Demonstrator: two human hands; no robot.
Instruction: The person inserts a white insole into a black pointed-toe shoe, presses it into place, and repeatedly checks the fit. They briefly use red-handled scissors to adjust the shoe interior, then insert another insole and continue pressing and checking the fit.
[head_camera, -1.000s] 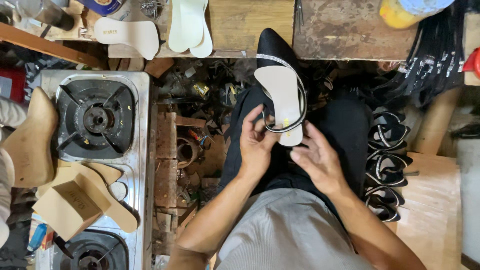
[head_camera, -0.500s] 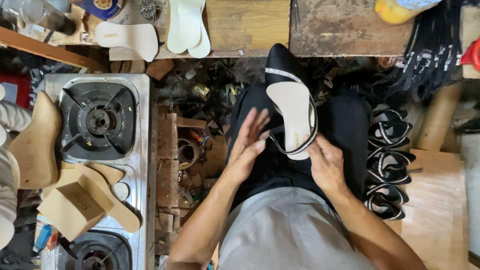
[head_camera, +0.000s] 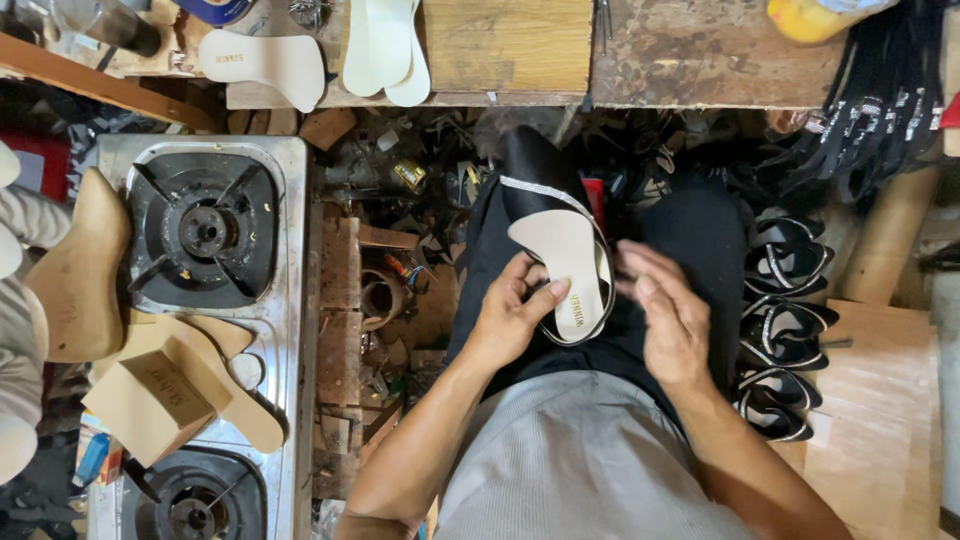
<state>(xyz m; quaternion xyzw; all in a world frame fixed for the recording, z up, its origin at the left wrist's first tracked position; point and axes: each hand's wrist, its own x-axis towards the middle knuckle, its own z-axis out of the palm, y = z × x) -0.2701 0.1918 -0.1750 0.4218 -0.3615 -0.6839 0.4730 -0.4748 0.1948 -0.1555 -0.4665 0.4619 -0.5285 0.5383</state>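
1. A black satin sandal with a cream leather insole and a thin glittering strap (head_camera: 560, 255) lies sole-up on the person's lap, over black trousers.
2. The left hand (head_camera: 510, 315) grasps the sandal's heel end, thumb and fingers pressing the smooth insole edge.
3. The right hand (head_camera: 668, 315) touches the sandal's right rim with loosely curled fingers; whether it grips is unclear.
4. A steel two-burner gas stove (head_camera: 290, 300) sits to the left, and stacked black strappy uppers (head_camera: 785, 330) to the right.

a sandal (head_camera: 560, 262) lies on the lap between both hands, gas stove (head_camera: 205, 300) at left.
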